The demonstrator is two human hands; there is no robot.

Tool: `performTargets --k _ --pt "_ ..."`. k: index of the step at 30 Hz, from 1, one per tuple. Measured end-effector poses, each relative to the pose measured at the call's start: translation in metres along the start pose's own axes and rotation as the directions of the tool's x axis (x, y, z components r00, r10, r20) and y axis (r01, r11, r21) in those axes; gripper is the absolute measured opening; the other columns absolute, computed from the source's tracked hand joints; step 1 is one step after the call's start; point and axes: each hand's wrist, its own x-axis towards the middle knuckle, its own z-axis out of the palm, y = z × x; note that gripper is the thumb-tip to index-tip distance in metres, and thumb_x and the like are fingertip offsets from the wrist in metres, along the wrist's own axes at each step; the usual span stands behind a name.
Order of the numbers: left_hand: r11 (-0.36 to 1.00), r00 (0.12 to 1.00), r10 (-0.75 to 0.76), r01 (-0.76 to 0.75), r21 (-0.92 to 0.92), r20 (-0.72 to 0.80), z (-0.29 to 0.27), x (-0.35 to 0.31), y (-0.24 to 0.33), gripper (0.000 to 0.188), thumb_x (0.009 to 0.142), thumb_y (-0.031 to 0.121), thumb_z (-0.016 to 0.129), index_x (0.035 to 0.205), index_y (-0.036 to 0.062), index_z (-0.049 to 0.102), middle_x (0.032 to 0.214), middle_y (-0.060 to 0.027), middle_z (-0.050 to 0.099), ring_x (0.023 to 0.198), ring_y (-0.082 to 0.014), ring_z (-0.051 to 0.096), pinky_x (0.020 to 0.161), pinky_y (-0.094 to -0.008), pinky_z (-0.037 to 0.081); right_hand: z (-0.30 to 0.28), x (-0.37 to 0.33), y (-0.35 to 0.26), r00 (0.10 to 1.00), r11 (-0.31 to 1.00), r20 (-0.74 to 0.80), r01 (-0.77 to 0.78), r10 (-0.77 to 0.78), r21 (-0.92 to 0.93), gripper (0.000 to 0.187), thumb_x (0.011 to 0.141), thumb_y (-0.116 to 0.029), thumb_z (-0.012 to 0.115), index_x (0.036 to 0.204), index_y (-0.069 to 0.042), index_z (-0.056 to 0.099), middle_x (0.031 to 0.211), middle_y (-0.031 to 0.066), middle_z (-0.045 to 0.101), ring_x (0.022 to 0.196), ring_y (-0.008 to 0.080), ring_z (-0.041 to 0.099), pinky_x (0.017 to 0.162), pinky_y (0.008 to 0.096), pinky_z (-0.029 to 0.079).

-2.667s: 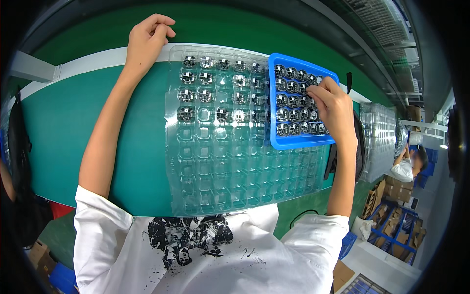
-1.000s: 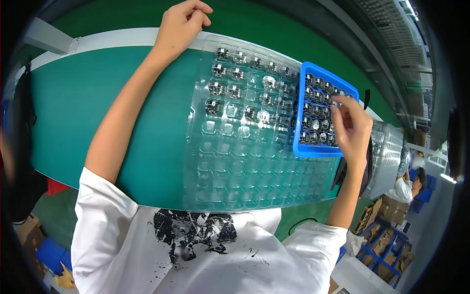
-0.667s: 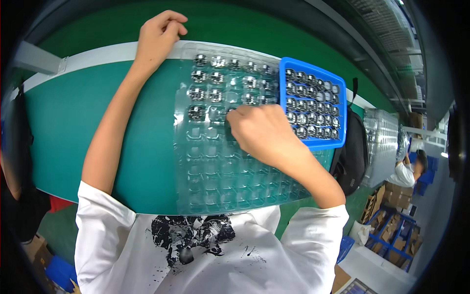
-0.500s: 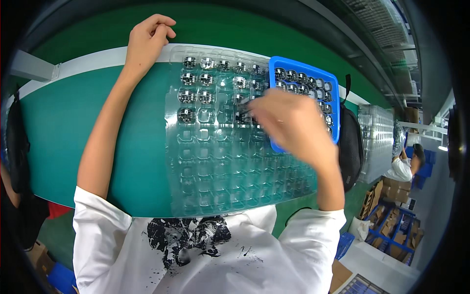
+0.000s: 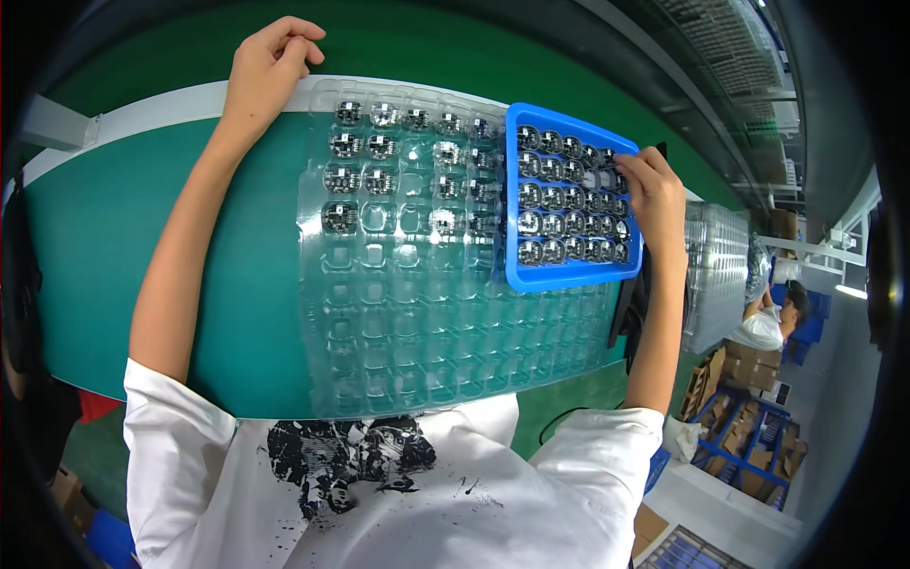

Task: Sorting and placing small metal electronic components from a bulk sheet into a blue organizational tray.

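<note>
My right hand is at the far right rim of a blue tray. Its thumb and fingers are pinched together beside a small round circuit board in the tray; whether they grip one is hidden. Rows of similar round black-and-silver boards fill most of the tray. The blue tray rests over the right part of a clear plastic blister tray, whose far pockets hold several more boards. My left hand is loosely curled past the table's far edge, with nothing visible in it.
The green table has a white far rail. Right of the blue tray lies a black bag, mostly hidden by my forearm. Stacked clear trays stand farther right. A person in white, cartons and blue bins are beyond.
My right hand has moved from above the clear tray, where it was blurred, to the blue tray's right rim, uncovering the tray. My left hand stays curled; the whole view has shifted slightly.
</note>
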Motion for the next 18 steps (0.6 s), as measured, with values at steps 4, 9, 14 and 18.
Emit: performTargets --k 4,9,14,18 --pt "1.0 1.0 0.026 -0.026 -0.012 -0.015 0.003 -0.001 0.001 0.023 0.092 0.009 0.049 0.104 0.0004 0.067 0.08 -0.0042 0.068 0.068 -0.0084 0.056 0.064 -0.0244 0.047 0.001 -0.001 -0.003 1.0 1.0 0.013 0.002 -0.001 -0.022 0.009 0.084 0.0 0.067 0.092 0.0 0.07 0.083 0.0112 0.061 0.07 0.0274 0.062 0.063 0.0354 0.048" --pt "1.0 1.0 -0.016 0.016 -0.001 0.025 -0.005 0.002 -0.015 0.024 0.095 0.006 0.046 0.107 -0.0008 0.065 0.086 -0.0028 0.065 0.072 -0.0068 0.051 0.07 -0.0217 0.045 0.001 0.0 -0.002 1.0 1.0 0.008 0.007 -0.007 0.0 0.01 0.082 0.002 0.067 0.091 0.0 0.07 0.081 0.011 0.059 0.07 0.0269 0.061 0.064 0.0356 0.048" --pt "1.0 0.999 -0.014 0.014 -0.016 0.031 -0.004 0.003 -0.017 0.024 0.095 0.006 0.046 0.108 -0.0006 0.065 0.086 -0.0027 0.065 0.072 -0.0066 0.051 0.07 -0.0215 0.044 0.005 0.002 -0.002 1.0 1.0 0.018 0.015 -0.016 0.022 0.011 0.081 0.005 0.066 0.091 0.002 0.069 0.08 0.0114 0.058 0.07 0.0271 0.061 0.064 0.0346 0.048" --pt "1.0 1.0 -0.002 0.002 -0.024 0.029 -0.004 0.003 -0.019 0.024 0.096 0.007 0.046 0.108 -0.0004 0.065 0.086 -0.0024 0.065 0.072 -0.0064 0.051 0.07 -0.0215 0.044 0.013 -0.001 0.003 1.0 0.988 0.003 -0.01 0.01 0.151 0.011 0.081 0.009 0.064 0.09 0.004 0.068 0.08 0.0122 0.057 0.071 0.0253 0.061 0.064 0.0334 0.048"
